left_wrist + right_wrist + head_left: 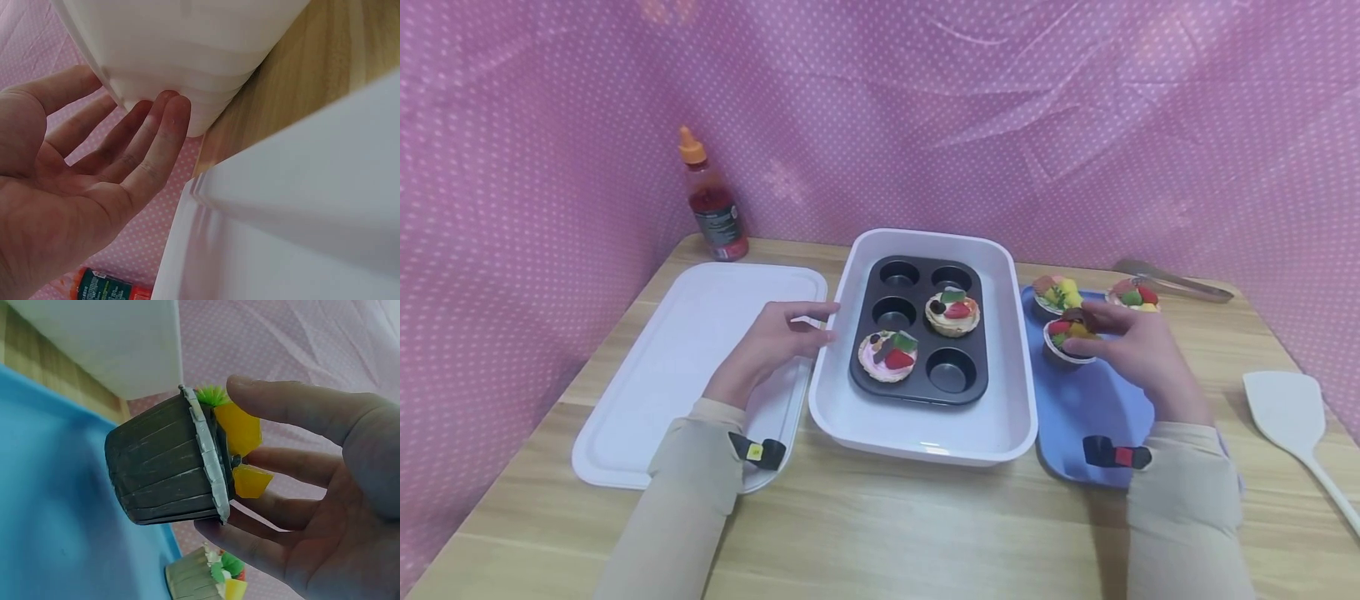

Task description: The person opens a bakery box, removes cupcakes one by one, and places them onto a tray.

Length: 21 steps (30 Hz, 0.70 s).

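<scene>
My right hand (1138, 350) holds a fruit-topped cupcake (165, 462) in a dark pleated cup by its top, over the blue tray (1112, 417). Its thumb lies at the yellow fruit pieces, the fingers at the far side of the rim. At the left rim of a white bin (925, 450) is my left hand (775, 342), fingers spread, fingertips against the bin's outer side. Inside the bin sits a black muffin tin (917, 392) holding a pink-cream tart (887, 357) at front left and a fruit tart (952, 312) in the middle right cup.
Two more fruit cupcakes, one with yellow fruit (1056, 294) and another (1131, 293), stand at the blue tray's back. Metal tongs (1176, 280) lie behind, a white spatula (1288, 408) far right. A white board (700, 350) and sauce bottle (715, 208) are left.
</scene>
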Tool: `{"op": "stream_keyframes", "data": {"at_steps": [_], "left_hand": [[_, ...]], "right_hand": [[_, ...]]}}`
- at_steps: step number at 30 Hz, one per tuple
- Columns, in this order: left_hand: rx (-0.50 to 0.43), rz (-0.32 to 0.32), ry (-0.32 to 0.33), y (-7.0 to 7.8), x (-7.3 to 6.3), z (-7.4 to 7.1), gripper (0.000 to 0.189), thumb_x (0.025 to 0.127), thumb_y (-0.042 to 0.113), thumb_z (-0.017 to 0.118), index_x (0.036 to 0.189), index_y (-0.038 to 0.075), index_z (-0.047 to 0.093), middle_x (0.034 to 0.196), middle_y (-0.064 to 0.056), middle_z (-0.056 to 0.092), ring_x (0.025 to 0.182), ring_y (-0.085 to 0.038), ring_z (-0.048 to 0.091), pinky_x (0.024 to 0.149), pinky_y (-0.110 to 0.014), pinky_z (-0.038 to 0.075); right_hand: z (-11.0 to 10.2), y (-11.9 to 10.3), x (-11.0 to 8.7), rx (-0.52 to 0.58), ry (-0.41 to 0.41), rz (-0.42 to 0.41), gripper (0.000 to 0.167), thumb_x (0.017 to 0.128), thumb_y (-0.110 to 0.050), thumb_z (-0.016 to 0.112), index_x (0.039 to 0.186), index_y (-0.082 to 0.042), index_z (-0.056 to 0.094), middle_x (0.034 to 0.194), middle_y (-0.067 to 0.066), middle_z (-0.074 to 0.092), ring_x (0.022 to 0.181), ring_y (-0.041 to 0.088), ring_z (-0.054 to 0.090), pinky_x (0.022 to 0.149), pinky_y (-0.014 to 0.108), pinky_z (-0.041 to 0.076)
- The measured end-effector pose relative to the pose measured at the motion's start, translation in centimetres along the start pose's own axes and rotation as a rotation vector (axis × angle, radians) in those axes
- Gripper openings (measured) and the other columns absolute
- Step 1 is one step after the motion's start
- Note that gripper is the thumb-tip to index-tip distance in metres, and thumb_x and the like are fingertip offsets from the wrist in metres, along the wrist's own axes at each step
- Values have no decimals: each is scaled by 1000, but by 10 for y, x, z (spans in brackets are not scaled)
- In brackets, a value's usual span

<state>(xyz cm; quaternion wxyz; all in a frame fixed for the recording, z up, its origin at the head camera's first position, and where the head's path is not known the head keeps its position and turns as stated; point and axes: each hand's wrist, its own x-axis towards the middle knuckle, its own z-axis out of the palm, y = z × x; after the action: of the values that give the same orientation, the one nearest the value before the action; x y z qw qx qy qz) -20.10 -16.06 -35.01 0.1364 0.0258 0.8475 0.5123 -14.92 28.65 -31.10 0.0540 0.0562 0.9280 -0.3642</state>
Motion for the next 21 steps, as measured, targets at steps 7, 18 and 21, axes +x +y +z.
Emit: {"op": "stream_keyframes", "data": {"at_steps": [7,18,21], "left_hand": [[0,-3,1,0,0,0,51,89,19,77,138,25,64,135,-5,64,114,-25,66,97,-39,56],[-3,-2,3,0,0,0,51,88,19,78,137,25,64,134,-6,65,113,-24,66,95,-37,57],[-3,0,4,0,0,0,51,88,19,78,137,24,64,133,-7,64,112,-24,66,95,-37,57]], "right_hand": [[1,4,3,-19,-62,30,88,84,-45,80,155,-12,40,149,26,49,143,50,35,107,72,34],[4,8,6,-23,-99,33,89,84,-45,80,155,-11,39,149,26,49,144,51,32,106,72,34],[4,9,6,-20,-105,38,89,84,-45,80,155,-11,38,149,26,48,144,52,32,106,72,34]]}}
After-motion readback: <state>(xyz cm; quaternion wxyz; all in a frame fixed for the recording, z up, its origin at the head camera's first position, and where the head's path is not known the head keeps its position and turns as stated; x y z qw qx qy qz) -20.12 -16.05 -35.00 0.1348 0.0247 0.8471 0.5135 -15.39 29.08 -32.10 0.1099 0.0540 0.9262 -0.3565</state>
